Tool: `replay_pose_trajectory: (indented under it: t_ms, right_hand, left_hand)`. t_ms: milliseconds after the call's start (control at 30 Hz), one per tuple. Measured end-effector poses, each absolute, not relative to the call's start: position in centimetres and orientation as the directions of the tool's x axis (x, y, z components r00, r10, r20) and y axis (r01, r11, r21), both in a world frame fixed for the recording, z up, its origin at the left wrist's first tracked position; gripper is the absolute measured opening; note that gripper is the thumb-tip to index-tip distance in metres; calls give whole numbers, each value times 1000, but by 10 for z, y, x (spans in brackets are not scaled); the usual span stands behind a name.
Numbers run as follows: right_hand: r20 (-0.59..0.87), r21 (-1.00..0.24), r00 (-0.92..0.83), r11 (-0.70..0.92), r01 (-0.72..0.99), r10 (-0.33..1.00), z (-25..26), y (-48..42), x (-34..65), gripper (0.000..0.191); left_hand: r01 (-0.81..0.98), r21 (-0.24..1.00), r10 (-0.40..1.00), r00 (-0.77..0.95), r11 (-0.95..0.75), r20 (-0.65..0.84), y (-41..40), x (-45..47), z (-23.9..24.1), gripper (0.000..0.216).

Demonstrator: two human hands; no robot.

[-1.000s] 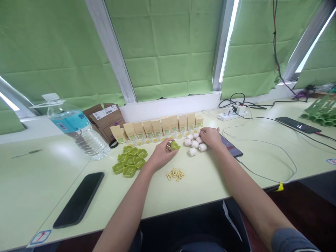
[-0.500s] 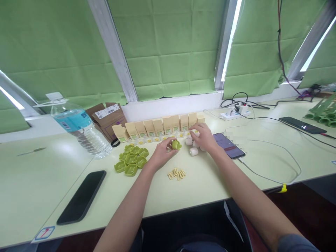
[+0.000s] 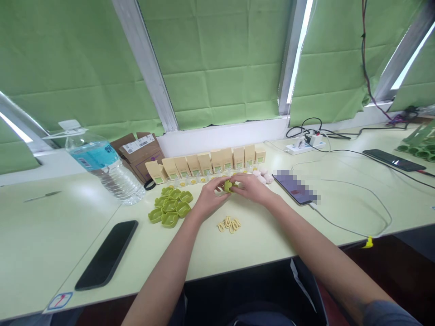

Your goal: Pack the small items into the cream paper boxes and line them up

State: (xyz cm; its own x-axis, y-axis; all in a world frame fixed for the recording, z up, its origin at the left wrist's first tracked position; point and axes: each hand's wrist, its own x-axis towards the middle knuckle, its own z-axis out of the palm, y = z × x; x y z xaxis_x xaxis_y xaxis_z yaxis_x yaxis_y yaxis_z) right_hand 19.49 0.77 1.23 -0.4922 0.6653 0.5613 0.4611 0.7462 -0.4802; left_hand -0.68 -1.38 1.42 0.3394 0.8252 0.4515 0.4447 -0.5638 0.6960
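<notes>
Head view: nearest me lie small cream loops (image 3: 229, 224), thin and flat on the smooth pale table (image 3: 265, 235). Above them my left hand (image 3: 211, 198) pinches a green cup (image 3: 228, 185), matte and rounded, while my right hand (image 3: 252, 188) closes on its other side, seemingly fitting a piece in; this needs careful lining up. Beyond stand tan cardboard boxes (image 3: 210, 163).
</notes>
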Motion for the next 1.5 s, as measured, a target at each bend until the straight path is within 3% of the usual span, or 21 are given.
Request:
replay_pose_trajectory:
  t_ms: [200,367,567,833,1133,1500]
  right_hand:
    - [575,-545,-432,719,431,695,12,8,192,9]
    - [587,-553,-407,714,429,699,12,7,189,9]
    - [568,-594,-354,668,448,743,11,7,189,10]
    - [525,-661,-315,612,435,790,10,8,189,9]
    - [481,-646,-347,593,481,805,12,6,190,10]
    - [434,-626,-384,580,522,815,13,5,191,9]
  left_hand:
    - [467,671,817,301,-576,492,-10,-6,11,47]
    - [504,672,829,194,-542,524,-9,-6,12,31]
    - [581,574,778,178,-577,602,-9,-7,12,12]
    - [589,550,762,187,-592,620,-6,-10,8,13]
    - [520,440,619,239,-732,748,-1,-11,3,11]
    - [582,422,661,287,-695,693,-1,-12,-4,16]
